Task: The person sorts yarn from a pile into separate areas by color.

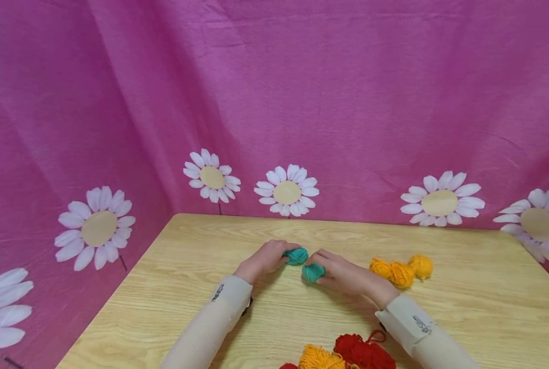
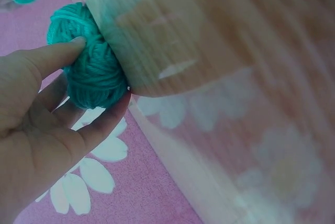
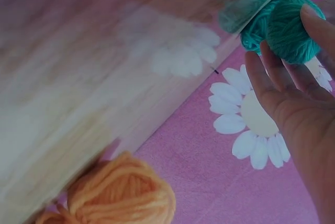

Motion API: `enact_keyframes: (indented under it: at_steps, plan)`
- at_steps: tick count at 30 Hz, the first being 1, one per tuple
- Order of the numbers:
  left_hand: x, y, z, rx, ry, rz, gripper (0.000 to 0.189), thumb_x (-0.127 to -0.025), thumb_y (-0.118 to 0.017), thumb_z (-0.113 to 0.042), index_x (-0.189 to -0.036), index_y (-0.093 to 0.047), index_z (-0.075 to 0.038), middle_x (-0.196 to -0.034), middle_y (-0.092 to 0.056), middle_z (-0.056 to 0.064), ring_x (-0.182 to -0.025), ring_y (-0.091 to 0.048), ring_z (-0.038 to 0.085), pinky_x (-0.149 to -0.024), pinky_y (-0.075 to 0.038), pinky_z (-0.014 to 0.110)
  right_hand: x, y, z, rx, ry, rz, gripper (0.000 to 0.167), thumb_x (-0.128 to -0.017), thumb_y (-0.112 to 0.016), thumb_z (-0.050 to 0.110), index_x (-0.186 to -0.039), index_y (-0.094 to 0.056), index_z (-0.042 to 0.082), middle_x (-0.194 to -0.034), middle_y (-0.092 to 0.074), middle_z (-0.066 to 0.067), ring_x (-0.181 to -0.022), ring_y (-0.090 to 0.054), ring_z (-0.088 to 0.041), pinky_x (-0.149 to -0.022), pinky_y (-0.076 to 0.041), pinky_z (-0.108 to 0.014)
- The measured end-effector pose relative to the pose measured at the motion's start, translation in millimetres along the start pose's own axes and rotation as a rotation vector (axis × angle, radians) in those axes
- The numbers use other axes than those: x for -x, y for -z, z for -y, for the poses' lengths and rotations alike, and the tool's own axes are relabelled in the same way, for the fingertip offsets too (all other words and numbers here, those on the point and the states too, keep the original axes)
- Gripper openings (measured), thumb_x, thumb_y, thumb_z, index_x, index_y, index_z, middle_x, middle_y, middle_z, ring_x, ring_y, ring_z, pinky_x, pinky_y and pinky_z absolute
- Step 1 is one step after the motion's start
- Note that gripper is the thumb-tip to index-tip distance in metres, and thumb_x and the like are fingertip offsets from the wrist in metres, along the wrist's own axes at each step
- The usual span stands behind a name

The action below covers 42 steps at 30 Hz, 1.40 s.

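Note:
Two small teal balls of yarn are close together near the middle of the wooden table in the head view. My left hand (image 1: 266, 259) grips the farther teal yarn ball (image 1: 297, 257), thumb on one side and fingers on the other; the left wrist view shows that same yarn ball (image 2: 94, 64) right at the tabletop. The nearer teal yarn ball (image 1: 313, 273) is in my right hand (image 1: 341, 273), between thumb and fingers. In the right wrist view this yarn ball (image 3: 293, 30) overlaps the other one behind it.
Three yellow yarn balls (image 1: 401, 275) sit in a row on the table (image 1: 477, 287), right of my right hand. Close to the near edge lie red yarn (image 1: 365, 353) with a loose loop and yellow yarn (image 1: 319, 357). A pink curtain (image 1: 348, 102) with daisies stands behind and left.

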<state>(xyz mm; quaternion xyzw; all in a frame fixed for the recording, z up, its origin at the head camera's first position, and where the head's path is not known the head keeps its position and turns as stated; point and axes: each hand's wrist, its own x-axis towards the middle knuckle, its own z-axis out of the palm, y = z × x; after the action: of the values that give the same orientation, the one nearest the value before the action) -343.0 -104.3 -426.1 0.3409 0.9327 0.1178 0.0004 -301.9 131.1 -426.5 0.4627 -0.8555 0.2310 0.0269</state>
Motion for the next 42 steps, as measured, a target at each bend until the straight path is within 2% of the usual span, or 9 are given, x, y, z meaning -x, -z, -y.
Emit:
enact_keyframes:
  at_steps: [11,21,34,42]
  plan:
    - [-0.4,1.0,-1.6,0.020,0.015,0.004,0.041,-0.094,-0.062,-0.004,-0.134,-0.060,-0.010,-0.124,-0.069,0.007,-0.114,-0.065,0.023,-0.100,-0.052,0.034,-4.3,-0.7,-7.7,0.001,-0.053,-0.010,0.032,-0.092,-0.066,0.006,-0.122,-0.057,0.008,-0.122,-0.059,-0.007,-0.112,-0.058,-0.023,-0.096,-0.053,-0.039]
    - [-1.6,1.0,-1.1,0.006,-0.020,-0.017,0.040,-0.093,-0.063,-0.004,-0.133,-0.060,-0.009,-0.123,-0.069,0.009,-0.113,-0.066,0.025,-0.099,-0.052,0.037,-7.4,-2.4,-13.4,-0.020,-0.090,-0.007,0.030,-0.093,-0.064,0.009,-0.122,-0.056,0.011,-0.119,-0.058,-0.002,-0.111,-0.059,-0.020,-0.096,-0.053,-0.037]
    - [-0.8,1.2,-2.3,0.010,0.006,-0.002,0.041,-0.093,-0.063,-0.004,-0.134,-0.059,-0.009,-0.125,-0.069,0.009,-0.115,-0.065,0.025,-0.100,-0.052,0.036,-9.2,-3.3,-15.1,-0.009,-0.062,0.002,0.029,-0.093,-0.064,0.009,-0.121,-0.057,0.010,-0.115,-0.060,-0.002,-0.105,-0.058,-0.016,-0.091,-0.053,-0.032]
    - [-1.1,1.3,-1.2,0.032,0.017,0.023,0.043,-0.095,-0.061,-0.006,-0.138,-0.056,-0.009,-0.127,-0.067,0.009,-0.117,-0.063,0.023,-0.102,-0.051,0.035,-8.5,-5.4,-16.9,-0.009,-0.056,-0.024,0.025,-0.092,-0.066,0.009,-0.117,-0.059,0.010,-0.108,-0.061,0.000,-0.099,-0.058,-0.014,-0.086,-0.054,-0.030]
